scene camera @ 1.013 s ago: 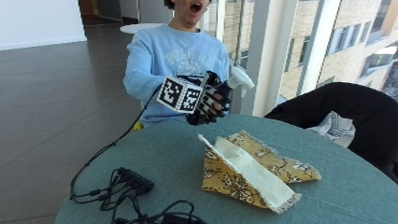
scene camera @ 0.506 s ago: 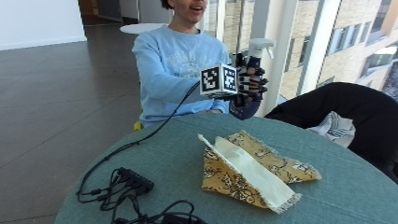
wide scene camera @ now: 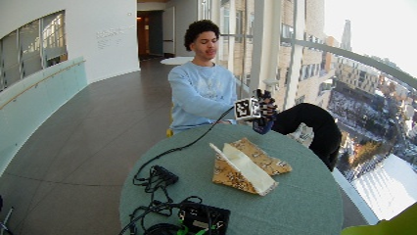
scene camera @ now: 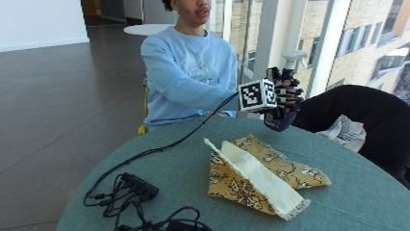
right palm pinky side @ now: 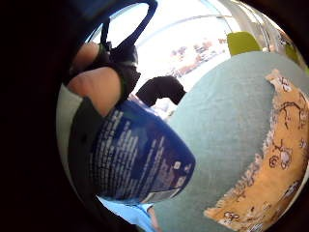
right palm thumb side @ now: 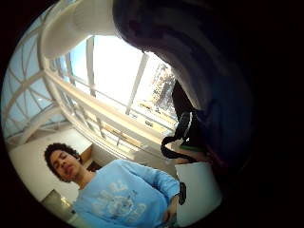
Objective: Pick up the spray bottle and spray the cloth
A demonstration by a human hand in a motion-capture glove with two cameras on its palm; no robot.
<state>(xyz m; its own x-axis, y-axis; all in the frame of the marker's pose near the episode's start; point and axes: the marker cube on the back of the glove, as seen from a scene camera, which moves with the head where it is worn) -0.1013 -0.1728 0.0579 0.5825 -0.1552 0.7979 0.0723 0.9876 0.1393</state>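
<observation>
Pickup done — spray bottle [scene camera: 284, 115] aloft, gloved right hand [scene camera: 285, 94] fingers wrapped round it, beyond cloth's [scene camera: 259, 175] far edge — spraying pending.

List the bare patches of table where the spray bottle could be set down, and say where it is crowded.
Bare green table lies right of the folded cloth, and between cloth and person. The near corner by the cables is crowded.

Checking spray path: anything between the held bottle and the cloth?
Nothing. In the outside view the right hand holds the spray bottle in the air; only air and bare table separate it from the cloth.
</observation>
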